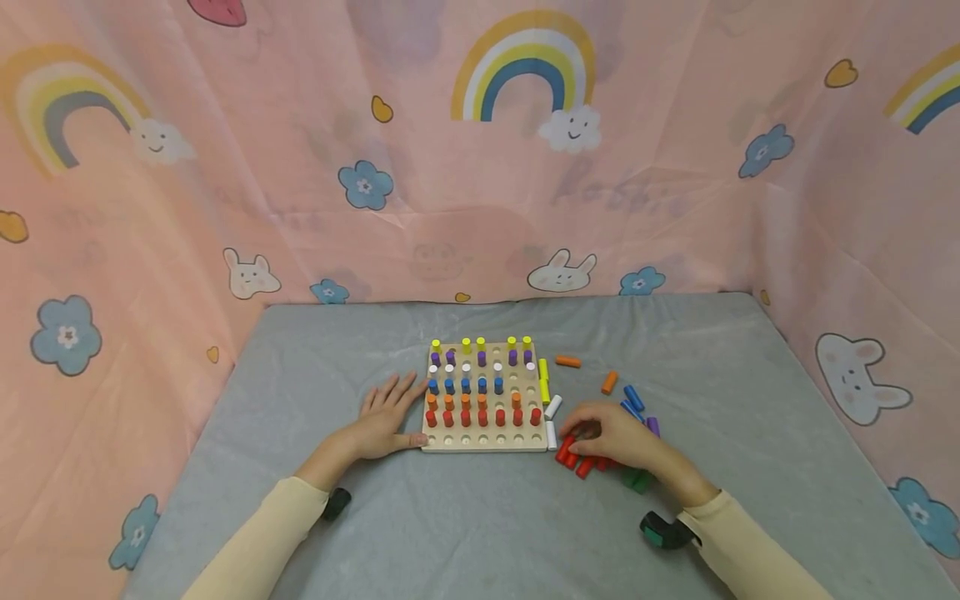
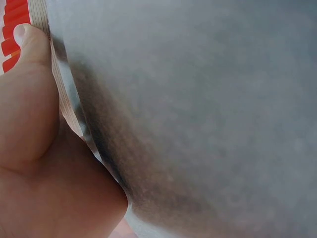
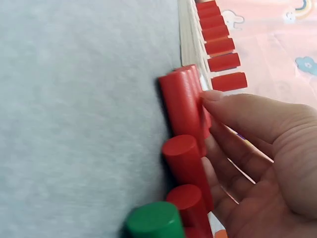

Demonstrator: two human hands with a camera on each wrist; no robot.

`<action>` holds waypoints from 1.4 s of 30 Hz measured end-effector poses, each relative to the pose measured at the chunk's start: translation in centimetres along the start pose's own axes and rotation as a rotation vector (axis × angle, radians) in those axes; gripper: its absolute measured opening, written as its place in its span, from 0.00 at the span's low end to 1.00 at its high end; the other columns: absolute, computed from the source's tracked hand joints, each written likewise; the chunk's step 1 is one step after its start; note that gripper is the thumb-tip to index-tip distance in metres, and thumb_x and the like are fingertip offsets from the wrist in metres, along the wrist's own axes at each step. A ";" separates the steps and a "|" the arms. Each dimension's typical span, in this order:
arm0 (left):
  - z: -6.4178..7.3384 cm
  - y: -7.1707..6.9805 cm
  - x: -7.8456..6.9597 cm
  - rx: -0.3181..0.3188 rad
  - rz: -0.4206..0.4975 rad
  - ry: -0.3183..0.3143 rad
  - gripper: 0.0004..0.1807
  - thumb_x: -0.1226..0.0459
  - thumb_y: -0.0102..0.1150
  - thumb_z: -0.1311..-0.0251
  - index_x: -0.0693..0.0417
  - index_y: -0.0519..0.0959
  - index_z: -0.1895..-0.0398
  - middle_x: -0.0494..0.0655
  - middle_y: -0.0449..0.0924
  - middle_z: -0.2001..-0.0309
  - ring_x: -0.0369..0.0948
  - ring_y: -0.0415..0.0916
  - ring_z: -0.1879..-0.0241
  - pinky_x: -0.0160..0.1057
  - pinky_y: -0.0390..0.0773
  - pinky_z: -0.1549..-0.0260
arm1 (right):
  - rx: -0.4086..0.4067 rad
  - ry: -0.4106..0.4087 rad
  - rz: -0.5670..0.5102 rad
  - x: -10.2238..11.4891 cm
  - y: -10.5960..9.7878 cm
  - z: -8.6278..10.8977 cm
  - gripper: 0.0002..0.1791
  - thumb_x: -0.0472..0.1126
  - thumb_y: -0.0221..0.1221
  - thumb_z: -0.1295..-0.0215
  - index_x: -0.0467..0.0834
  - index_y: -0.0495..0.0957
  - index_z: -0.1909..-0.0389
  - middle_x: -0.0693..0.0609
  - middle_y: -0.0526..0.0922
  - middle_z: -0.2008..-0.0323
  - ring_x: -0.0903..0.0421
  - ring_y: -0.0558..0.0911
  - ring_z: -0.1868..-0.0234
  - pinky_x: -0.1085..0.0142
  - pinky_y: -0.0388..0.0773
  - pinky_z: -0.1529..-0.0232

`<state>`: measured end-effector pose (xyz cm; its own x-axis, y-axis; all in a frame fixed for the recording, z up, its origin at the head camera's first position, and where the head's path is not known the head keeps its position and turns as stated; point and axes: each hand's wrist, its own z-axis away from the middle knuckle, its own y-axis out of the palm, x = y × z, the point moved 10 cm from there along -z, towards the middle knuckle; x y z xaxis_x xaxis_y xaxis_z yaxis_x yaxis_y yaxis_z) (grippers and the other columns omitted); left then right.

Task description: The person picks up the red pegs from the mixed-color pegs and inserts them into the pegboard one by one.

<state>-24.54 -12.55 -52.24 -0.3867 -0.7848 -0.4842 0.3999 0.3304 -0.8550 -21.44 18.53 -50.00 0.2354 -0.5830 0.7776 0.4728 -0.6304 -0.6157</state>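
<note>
A wooden pegboard [image 1: 483, 444] stands on the cloth, with rows of yellow, purple, white, blue, orange and red pegs upright in it. My left hand [image 1: 386, 421] is flat with fingers spread, its index finger and thumb against the board's left edge. To the right of the board, my right hand [image 1: 618, 435] reaches down among loose red pegs [image 1: 585, 467]. Its thumb and index finger appear to pinch a red peg [image 3: 184, 104] at the end of the group; the fingertips behind it are partly hidden. The front row of holes holds no pegs.
Two white pegs [image 1: 551, 435] and yellow pegs [image 1: 543, 381] lie along the board's right side. Loose orange [image 1: 610, 382], blue [image 1: 634, 397] and purple pegs [image 1: 653, 427] lie beyond my right hand. Green pegs [image 1: 638, 480] lie beneath its wrist. A patterned curtain [image 1: 495, 192] encloses the grey table [image 1: 480, 533].
</note>
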 end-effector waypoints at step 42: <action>-0.2 0.1 0.3 0.002 -0.031 -0.009 0.53 0.39 0.58 0.39 0.41 0.41 0.19 0.52 0.34 0.18 0.58 0.29 0.20 0.68 0.33 0.29 | 0.177 -0.014 0.057 0.5 1.0 -1.5 0.04 0.43 0.71 0.44 0.53 0.88 0.67 0.57 0.83 0.66 0.64 0.75 0.66 0.72 0.73 0.64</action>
<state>-24.77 -12.61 -52.53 -0.3916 -0.7992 -0.4560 0.3897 0.3049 -0.8690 -22.14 16.80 -50.40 0.2772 -0.6069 0.7449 0.6000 -0.4962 -0.6276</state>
